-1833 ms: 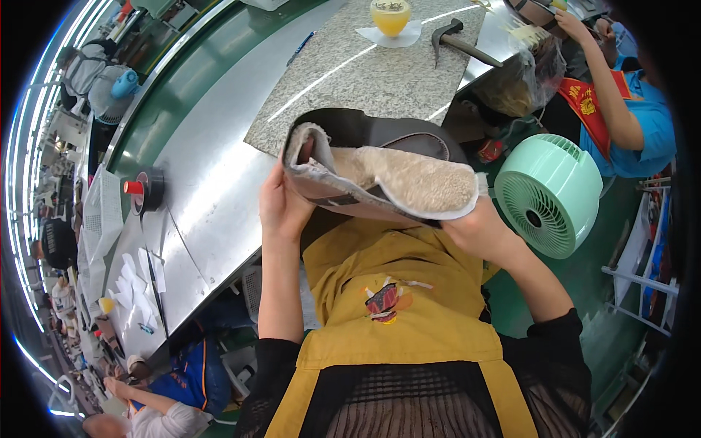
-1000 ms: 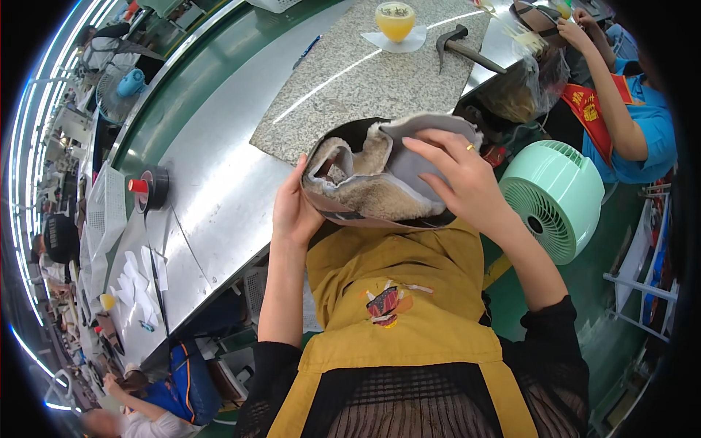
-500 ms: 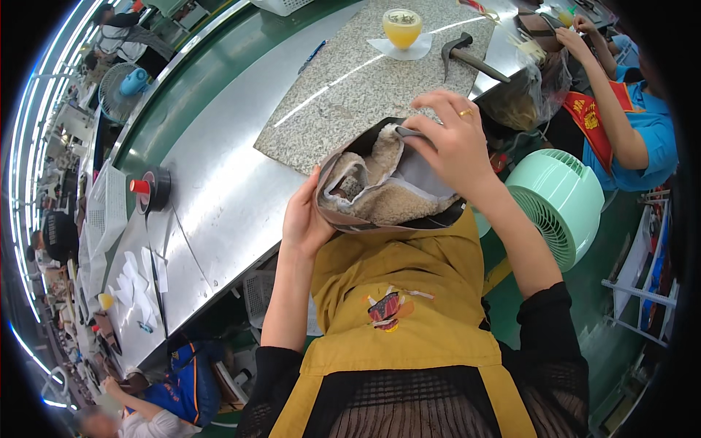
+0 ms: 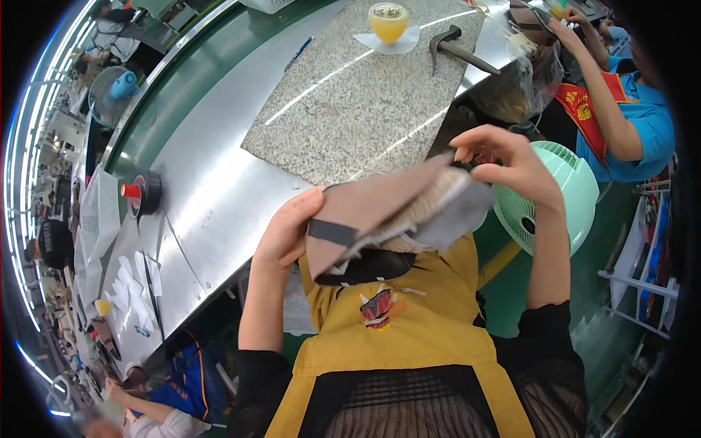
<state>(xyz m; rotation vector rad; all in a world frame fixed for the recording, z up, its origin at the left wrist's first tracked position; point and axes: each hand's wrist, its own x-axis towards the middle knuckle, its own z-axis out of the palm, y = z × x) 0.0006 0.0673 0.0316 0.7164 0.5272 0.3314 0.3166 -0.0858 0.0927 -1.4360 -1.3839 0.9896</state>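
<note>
I hold a fleece-lined brown piece [image 4: 372, 204], pouch-like and folded, above my yellow apron [image 4: 416, 321]. A dark strip crosses its brown outer side, and beige fleece with a grey lining shows along the open edge. My left hand [image 4: 288, 230] grips its left end, thumb on top. Raised at the right, my right hand [image 4: 518, 164] pinches the far corner between thumb and fingers. Motion blurs the piece on that side. Beyond it lies a speckled stone slab [image 4: 343, 109] bearing a hammer [image 4: 464, 52] and a cup of yellow liquid [image 4: 388, 25] on white paper.
Under the slab runs a metal table [image 4: 197, 175] with a tape roll [image 4: 150, 193] and white scraps [image 4: 131, 292] at the left. A mint-green fan [image 4: 562, 204] stands close to my right forearm. A co-worker in blue [image 4: 642, 131] handles a brown piece at the far right.
The piece has tipped over, so its brown outer side now faces up instead of its fleece opening. My right hand has moved right and nearer; my left hand has shifted slightly left.
</note>
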